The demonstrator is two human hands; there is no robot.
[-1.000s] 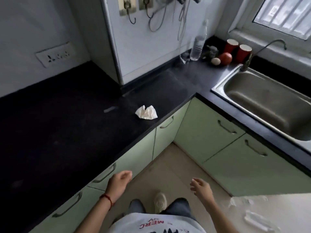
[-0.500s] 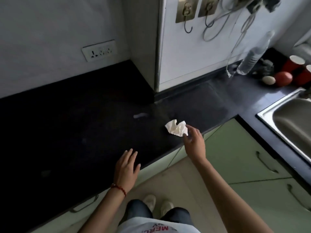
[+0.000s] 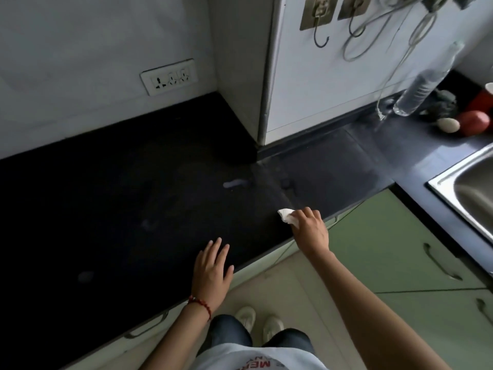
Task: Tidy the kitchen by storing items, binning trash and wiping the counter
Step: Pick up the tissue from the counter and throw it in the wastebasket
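A crumpled white tissue (image 3: 286, 215) lies on the black counter (image 3: 120, 204) near its front edge. My right hand (image 3: 310, 229) covers most of it, fingers curled round the paper. My left hand (image 3: 212, 268) rests flat on the counter's front edge, fingers straight, holding nothing. A pale smear (image 3: 234, 184) marks the counter behind the tissue, and a fainter one (image 3: 85, 276) sits at the left.
At the far right stand a clear plastic bottle (image 3: 418, 89), an egg (image 3: 448, 125), a red fruit (image 3: 474, 123) and a red cup (image 3: 484, 98). A steel sink (image 3: 458, 182) is at the right edge. Green cabinet doors (image 3: 386, 249) run below the counter.
I stepped closer to the counter. My right hand reached the tissue and closed on it. My left hand came up from my side onto the counter edge.
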